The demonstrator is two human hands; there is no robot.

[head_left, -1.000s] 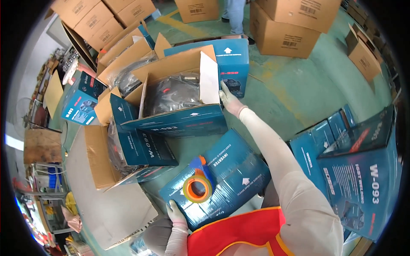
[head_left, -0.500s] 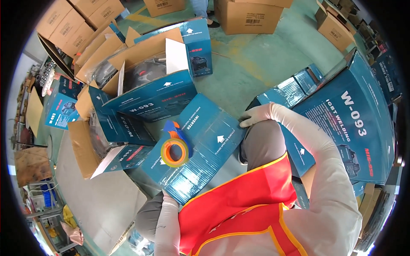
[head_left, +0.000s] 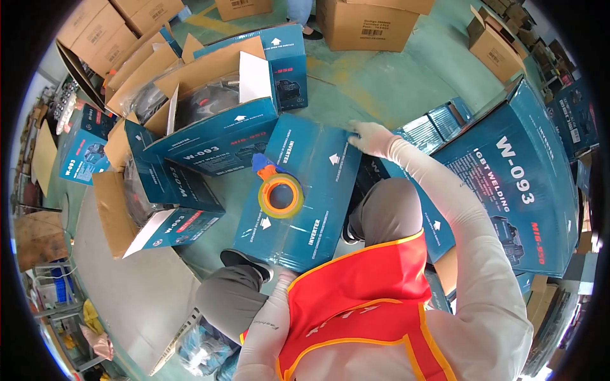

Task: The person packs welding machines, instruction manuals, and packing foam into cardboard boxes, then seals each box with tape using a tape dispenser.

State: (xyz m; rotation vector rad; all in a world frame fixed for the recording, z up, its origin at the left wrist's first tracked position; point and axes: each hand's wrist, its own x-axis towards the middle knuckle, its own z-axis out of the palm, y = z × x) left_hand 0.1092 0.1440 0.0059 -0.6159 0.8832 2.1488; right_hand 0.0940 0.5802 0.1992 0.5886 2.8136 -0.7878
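A closed teal cardboard box (head_left: 318, 190) lies at an angle in front of my knees. My right hand (head_left: 373, 138), in a pale glove or sleeve, grips its far right corner with the fingers bent over the edge. Low at the near edge, my left hand (head_left: 283, 275) holds the box from below, its fingers mostly hidden under the cardboard. On top of the box rests a tape dispenser (head_left: 269, 165) in blue and orange, carrying a roll of tape (head_left: 297, 204). Neither hand touches the dispenser.
Open teal boxes (head_left: 219, 143) with dark machines wrapped in plastic stand to the left. A large teal box (head_left: 515, 184) leans at my right. Brown cartons (head_left: 372, 25) are at the back, where another person's foot (head_left: 311, 32) shows. A grey sheet (head_left: 130, 286) lies at lower left.
The held box has turned, its near end swinging right and its top now facing up more fully. The tape dispenser has shifted with it. Both hands remain at its edges.
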